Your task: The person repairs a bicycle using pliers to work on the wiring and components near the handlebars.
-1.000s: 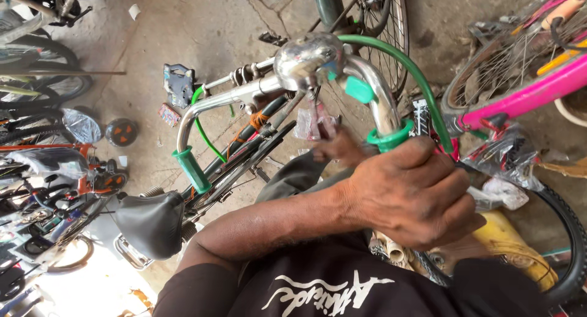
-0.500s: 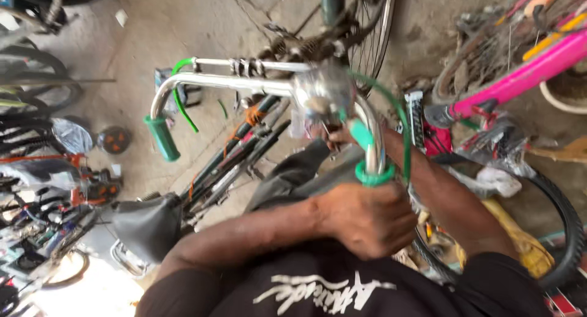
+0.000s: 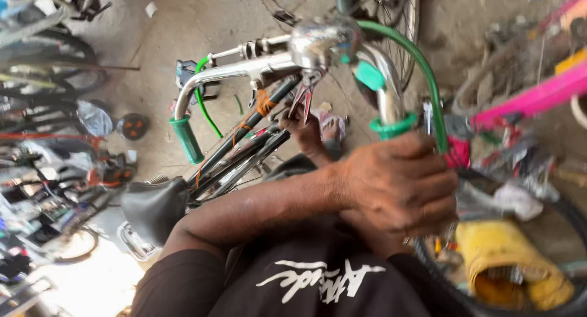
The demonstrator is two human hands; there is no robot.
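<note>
Bicycle work, step in hand: you steady the handlebar (image 3: 244, 69) with one hand while the other works at the frame (image 3: 244, 152) below the lamp (image 3: 324, 41).

Left hand (image 3: 397, 182): near right. Fingers are curled shut round the bar's near end, knuckles up; only the green collar (image 3: 391, 127) of that grip shows above your fist. Your forearm crosses from the near left, low over your black shirt (image 3: 318, 280).

Right hand (image 3: 309, 133): farther off, under the lamp and touching or just beside the top of the frame tubes. Its arm passes beneath your left wrist. Fingers are bent, but whether they hold anything you cannot tell; blur and the red-tipped bracket (image 3: 302, 100) hide them. A pale rag (image 3: 333, 124) lies just beside it.

Handlebar: chrome, tilted, running from your fist up past the lamp and out to the second grip (image 3: 186, 139), green, at far left.

Cable (image 3: 422, 72): green, arching from the lamp down to your left hand.

Saddle (image 3: 153, 207): black, near left.

Surroundings: front wheel (image 3: 397, 11) at far centre, pink frame (image 3: 532, 100) right, yellow bundle (image 3: 507, 262) near right.

Judgement: any further move at the tubes calls for the bar held fixed by your left hand and a clearer sight of the right fingertips.
</note>
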